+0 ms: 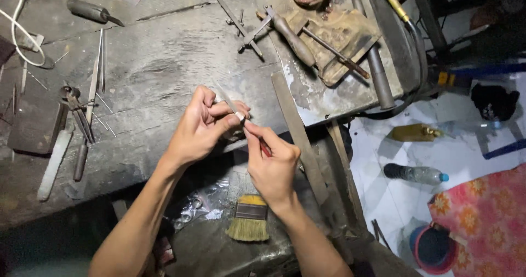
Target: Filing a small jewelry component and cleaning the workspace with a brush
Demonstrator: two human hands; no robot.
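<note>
Where the fingers [233,111] of the left hand [200,126] pinch together, they clamp a small pale metal piece [239,115] over the near edge of the tabletop [164,63]. Meeting that piece from the right, the right hand [272,165] has its fingers closed on a thin red-handled tool [264,147], whose tip touches the metal piece. Just right of the metal piece, a long flat file [298,134] slants off the tabletop edge. Below the metal piece, a brush [249,219] with pale bristles lies on a lower ledge, beside a clear plastic bag [200,206]. Well left of the metal piece, pliers [76,118], a pair of tweezers [94,82] and thin rods lie on the tabletop. Above and right of the metal piece, a wooden-handled tool [290,33] rests on a worn brown pad [339,36]. Far right of the metal piece, a plastic bottle [416,173] lies on the tiled floor [383,200].
</note>
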